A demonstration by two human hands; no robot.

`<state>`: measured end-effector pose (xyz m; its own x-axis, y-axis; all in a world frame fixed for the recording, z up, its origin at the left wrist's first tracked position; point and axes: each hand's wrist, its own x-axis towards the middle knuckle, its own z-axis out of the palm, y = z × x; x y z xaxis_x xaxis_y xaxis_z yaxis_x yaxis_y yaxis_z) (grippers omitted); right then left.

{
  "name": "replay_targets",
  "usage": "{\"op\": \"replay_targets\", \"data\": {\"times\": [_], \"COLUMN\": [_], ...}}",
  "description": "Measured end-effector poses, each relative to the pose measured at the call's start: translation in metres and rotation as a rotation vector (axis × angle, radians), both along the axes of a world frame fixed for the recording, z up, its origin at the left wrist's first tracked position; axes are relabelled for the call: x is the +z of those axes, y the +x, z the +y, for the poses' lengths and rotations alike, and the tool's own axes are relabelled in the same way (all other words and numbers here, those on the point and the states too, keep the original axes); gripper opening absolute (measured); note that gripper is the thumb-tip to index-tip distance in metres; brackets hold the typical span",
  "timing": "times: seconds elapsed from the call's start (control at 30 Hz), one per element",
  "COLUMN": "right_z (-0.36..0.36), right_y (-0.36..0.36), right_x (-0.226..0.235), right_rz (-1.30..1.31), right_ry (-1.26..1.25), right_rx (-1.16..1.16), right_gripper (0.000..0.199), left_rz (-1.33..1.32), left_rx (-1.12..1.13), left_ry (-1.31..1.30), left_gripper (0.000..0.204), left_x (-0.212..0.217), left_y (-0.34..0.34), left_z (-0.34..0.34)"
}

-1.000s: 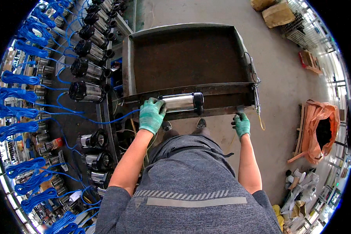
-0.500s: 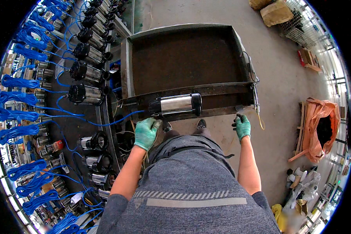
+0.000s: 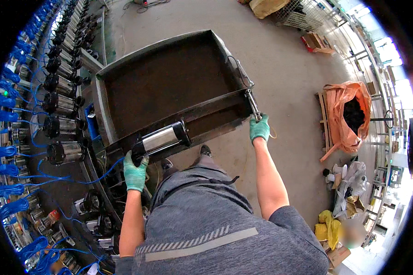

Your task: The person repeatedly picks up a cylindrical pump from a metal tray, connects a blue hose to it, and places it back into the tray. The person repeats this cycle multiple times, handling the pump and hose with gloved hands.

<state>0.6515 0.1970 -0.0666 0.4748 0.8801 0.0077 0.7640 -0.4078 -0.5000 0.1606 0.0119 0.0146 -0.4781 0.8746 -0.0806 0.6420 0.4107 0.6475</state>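
Note:
A silver cylindrical motor pump (image 3: 159,140) with black ends lies slantwise on the front ledge of a rectangular metal tank (image 3: 165,78). My left hand (image 3: 135,176), in a green glove, has fingers and thumb round the pump's black left end. A blue cable (image 3: 106,176) runs from that end toward the left. My right hand (image 3: 260,129), also gloved in green, is closed on the lower end of a slim silver metal fitting (image 3: 251,101) at the tank's right front corner. A thin yellowish hose (image 3: 274,132) hangs beside that hand.
Rows of similar pumps (image 3: 65,103) with coiled blue cables (image 3: 7,169) line the left side. To the right stand an orange bulk bag (image 3: 332,117) with black contents, plastic bags (image 3: 353,183) and a yellow sack (image 3: 326,227). A wire cage (image 3: 298,17) is farther back.
My view has swung to the right, so the tank appears tilted and farther left. My left hand has reached the pump's black end; my right hand has closed on the silver fitting.

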Motion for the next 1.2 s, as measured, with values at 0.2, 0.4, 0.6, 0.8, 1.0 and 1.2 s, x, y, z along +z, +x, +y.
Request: {"op": "replay_targets", "data": {"times": [0.2, 0.4, 0.6, 0.8, 1.0, 1.2], "right_z": [0.029, 0.026, -0.011, -0.014, -0.009, -0.007], "right_y": [-0.004, -0.038, -0.079, -0.127, -0.149, -0.149], "right_x": [-0.006, 0.016, 0.090, 0.077, 0.075, 0.072], "right_rz": [0.847, 1.077, 1.040, 0.926, 0.759, 0.689], "right_ry": [0.080, 0.171, -0.162, -0.408, -0.448, -0.425], "right_rx": [-0.256, -0.261, 0.331, 0.599, 0.720, 0.744], "right_gripper": [0.039, 0.012, 0.020, 0.022, 0.023, 0.023], "left_rz": [-0.143, -0.277, -0.306, -0.251, -0.358, -0.335], "left_rx": [0.107, 0.061, 0.098, 0.057, 0.058, 0.050], "left_ry": [-0.008, 0.003, -0.023, -0.090, -0.026, -0.074], "left_gripper": [0.078, 0.077, 0.076, 0.076, 0.071, 0.073], "left_x": [-0.014, -0.016, -0.020, -0.010, -0.031, -0.017], "left_y": [0.006, -0.002, -0.003, -0.005, -0.014, -0.007], "left_z": [0.011, 0.010, 0.007, 0.013, 0.009, 0.013]}}
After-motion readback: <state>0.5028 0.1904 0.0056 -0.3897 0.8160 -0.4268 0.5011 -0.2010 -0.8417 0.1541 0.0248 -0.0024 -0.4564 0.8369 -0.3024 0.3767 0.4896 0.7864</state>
